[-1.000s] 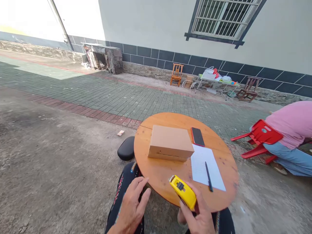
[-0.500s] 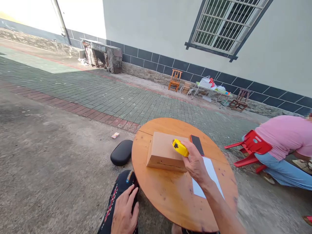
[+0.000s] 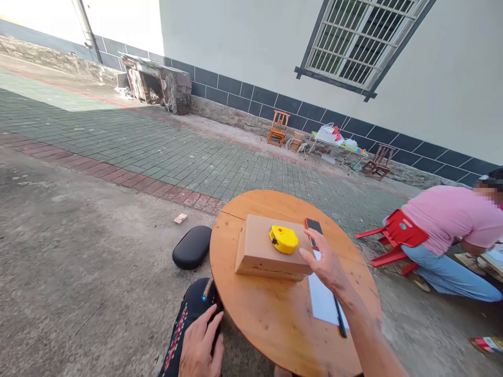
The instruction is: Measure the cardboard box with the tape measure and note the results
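Observation:
A yellow tape measure (image 3: 283,239) lies on top of a brown cardboard box (image 3: 263,251), which sits on a round wooden table (image 3: 275,314). My right hand (image 3: 326,262) hovers just right of the box, fingers apart, holding nothing and no longer touching the tape measure. My left hand (image 3: 201,348) rests open on my left knee below the table's edge. A dark phone (image 3: 313,228) lies behind my right hand. A white sheet of paper (image 3: 324,301) with a black pen (image 3: 340,319) lies under my right forearm.
A black oval case (image 3: 192,247) lies on the concrete left of the table. A person in a pink shirt (image 3: 451,220) bends over by a red plastic chair (image 3: 396,238) at the right. Small wooden chairs and a cluttered low table stand against the far wall.
My right hand carried the tape measure from the table's near edge up onto the box, set it down and let go. My left hand slid back onto my knee.

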{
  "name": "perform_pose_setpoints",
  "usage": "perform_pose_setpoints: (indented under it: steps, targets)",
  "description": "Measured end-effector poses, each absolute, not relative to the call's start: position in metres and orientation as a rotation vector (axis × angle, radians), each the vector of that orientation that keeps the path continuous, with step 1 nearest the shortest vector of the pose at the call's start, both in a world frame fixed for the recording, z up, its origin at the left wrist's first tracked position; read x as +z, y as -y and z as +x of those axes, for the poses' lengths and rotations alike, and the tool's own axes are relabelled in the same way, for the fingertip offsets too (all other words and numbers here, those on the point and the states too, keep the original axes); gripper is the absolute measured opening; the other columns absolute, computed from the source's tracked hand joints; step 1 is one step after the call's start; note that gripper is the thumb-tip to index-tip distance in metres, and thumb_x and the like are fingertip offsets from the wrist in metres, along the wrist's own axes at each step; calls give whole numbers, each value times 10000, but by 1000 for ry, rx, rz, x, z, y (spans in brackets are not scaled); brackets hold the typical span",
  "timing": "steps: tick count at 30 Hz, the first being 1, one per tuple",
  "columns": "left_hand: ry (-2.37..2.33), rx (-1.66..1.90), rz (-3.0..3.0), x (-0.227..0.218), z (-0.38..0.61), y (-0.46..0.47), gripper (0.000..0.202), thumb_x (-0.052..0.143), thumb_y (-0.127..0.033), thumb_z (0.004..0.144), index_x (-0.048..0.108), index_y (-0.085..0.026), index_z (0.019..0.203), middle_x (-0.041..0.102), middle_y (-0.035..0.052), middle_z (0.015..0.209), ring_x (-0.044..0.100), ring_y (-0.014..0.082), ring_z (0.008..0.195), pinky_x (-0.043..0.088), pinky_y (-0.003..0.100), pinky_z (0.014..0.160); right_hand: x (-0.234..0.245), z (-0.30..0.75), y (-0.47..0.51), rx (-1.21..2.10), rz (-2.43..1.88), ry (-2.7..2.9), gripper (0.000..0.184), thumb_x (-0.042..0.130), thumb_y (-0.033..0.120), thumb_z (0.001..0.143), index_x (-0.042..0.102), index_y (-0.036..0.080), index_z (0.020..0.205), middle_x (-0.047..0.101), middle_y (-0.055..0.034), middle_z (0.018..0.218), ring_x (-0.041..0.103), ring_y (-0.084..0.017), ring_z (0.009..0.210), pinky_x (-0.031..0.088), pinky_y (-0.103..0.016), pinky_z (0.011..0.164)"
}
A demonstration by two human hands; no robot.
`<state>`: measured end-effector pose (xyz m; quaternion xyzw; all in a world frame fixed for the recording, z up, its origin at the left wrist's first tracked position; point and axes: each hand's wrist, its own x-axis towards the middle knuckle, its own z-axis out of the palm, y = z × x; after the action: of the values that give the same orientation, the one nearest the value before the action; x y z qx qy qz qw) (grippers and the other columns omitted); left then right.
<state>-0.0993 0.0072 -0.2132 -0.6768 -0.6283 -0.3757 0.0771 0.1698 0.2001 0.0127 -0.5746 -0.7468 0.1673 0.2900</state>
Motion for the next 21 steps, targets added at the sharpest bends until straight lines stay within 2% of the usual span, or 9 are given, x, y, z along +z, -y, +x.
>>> perform_pose_setpoints:
  steps: [3, 9, 13, 18, 21]
  targets:
    - [1885, -1122, -2021, -215, -99, -7, 419, 548, -215, 883, 589, -209, 1300, 623, 111, 1332, 610, 255, 1179, 515, 378, 931, -1, 172, -200, 582, -1668, 1809, 690, 504, 591, 865, 469, 184, 1421, 489, -142, 1497, 472, -298, 1373, 393, -494, 1127]
    - [1900, -1135, -2016, -220, -98, -7, 436, 545, -217, 879, 577, -217, 1313, 614, 108, 1347, 599, 263, 1194, 500, 392, 950, -15, 152, -181, 484, -1767, 1768, 743, 483, 565, 865, 436, 102, 1444, 455, -179, 1524, 420, -309, 1416, 333, -487, 1173]
    - [1904, -1142, -2026, -218, -94, -11, 431, 535, -219, 881, 578, -226, 1309, 617, 106, 1340, 600, 270, 1186, 489, 406, 948, -22, 134, -178, 425, -1726, 1728, 697, 479, 504, 880, 454, 65, 1420, 480, -212, 1484, 430, -320, 1404, 333, -498, 1173]
    - [1916, -1156, -2022, -208, -91, -11, 361, 477, -243, 919, 597, -194, 1256, 637, 131, 1279, 612, 289, 1140, 471, 438, 937, -25, 129, -162, 354, -1574, 1647, 586, 484, 440, 920, 475, 95, 1393, 504, -209, 1451, 448, -306, 1386, 357, -506, 1157]
    - [1915, -1138, -2044, -202, -95, -7, 346, 465, -259, 927, 606, -173, 1232, 633, 147, 1269, 609, 299, 1141, 459, 450, 957, -34, 145, -121, 231, -1450, 1608, 448, 490, 368, 952, 527, 144, 1338, 536, -175, 1427, 468, -275, 1368, 379, -489, 1140]
